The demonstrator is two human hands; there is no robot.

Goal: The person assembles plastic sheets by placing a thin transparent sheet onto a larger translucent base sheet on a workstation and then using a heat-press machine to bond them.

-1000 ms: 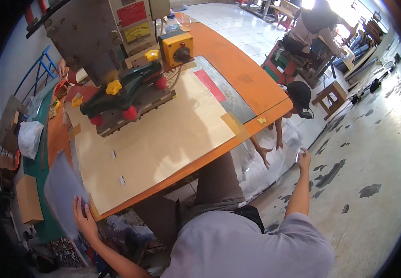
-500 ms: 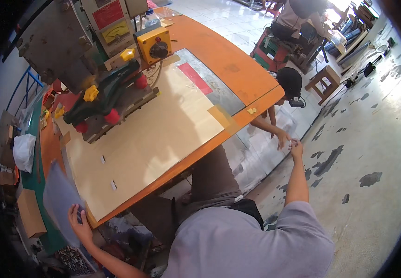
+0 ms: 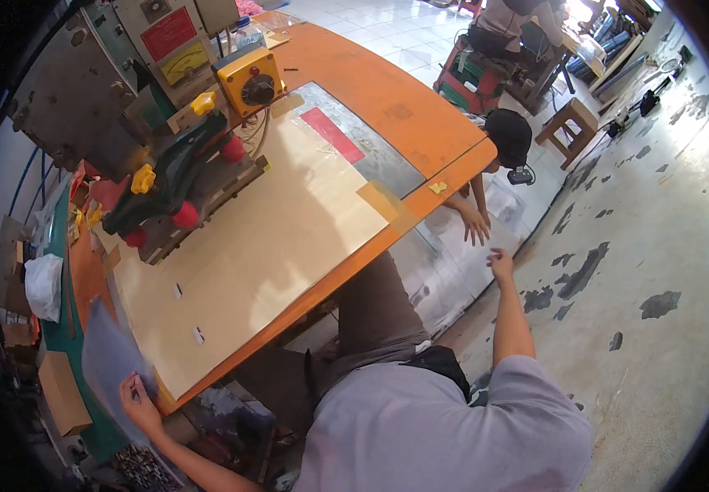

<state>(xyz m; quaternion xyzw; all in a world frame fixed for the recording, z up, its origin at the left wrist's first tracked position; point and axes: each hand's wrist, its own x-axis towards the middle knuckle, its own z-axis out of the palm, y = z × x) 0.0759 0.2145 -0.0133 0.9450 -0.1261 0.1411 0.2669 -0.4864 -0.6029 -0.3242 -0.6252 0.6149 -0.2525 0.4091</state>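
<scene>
At the lower left of the frame, the left hand (image 3: 139, 403) curls at the edge of a translucent bluish plastic sheet (image 3: 110, 351); I cannot tell whether it grips. Well apart, right of centre, the right hand (image 3: 499, 265) bends its fingers near a co-worker's hand (image 3: 475, 223), its hold unclear. Between them, a cream rectangular sheet (image 3: 248, 271) covers part of the orange desk (image 3: 371, 90).

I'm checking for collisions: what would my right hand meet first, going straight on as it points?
Probably the co-worker's bare, spread-fingered hand, just ahead of your right hand, though depth is unclear.
</scene>
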